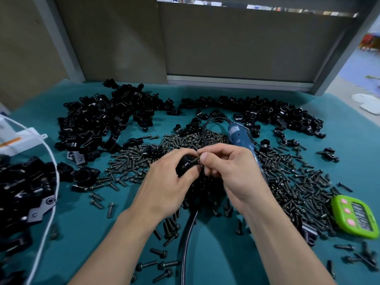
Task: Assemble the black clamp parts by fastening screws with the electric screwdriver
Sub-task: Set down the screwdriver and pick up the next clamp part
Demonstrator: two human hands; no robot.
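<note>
Table (pixel 216 254) under teal cloth, backed by brown-grey panels (pixel 246 42) in metal frames. Bore two heaps of loose black clamp parts along the far side, one at left (pixel 107 120), one at right (pixel 277 112). Bore also a wide scatter of dark screws (pixel 287 182) across the middle and right. Among them, a blue electric screwdriver (pixel 239 136) on its side just beyond the right hand (pixel 230 171), with a black cable (pixel 188 233) looped near the heaps and stretched to the near edge. Gripped in the left hand (pixel 164 182), fingers curled round it, a black clamp part (pixel 185 164) above the screw pile at centre. Pinched between thumb and forefinger of the right hand, a single screw (pixel 196 160), its end at the clamp part. Near the right edge, a green timer (pixel 354 218) with pink buttons. At far left, a white-rimmed container (pixel 50 202) with more black clamp pieces inside. Past the right corner, pale blue floor (pixel 359 66).
</note>
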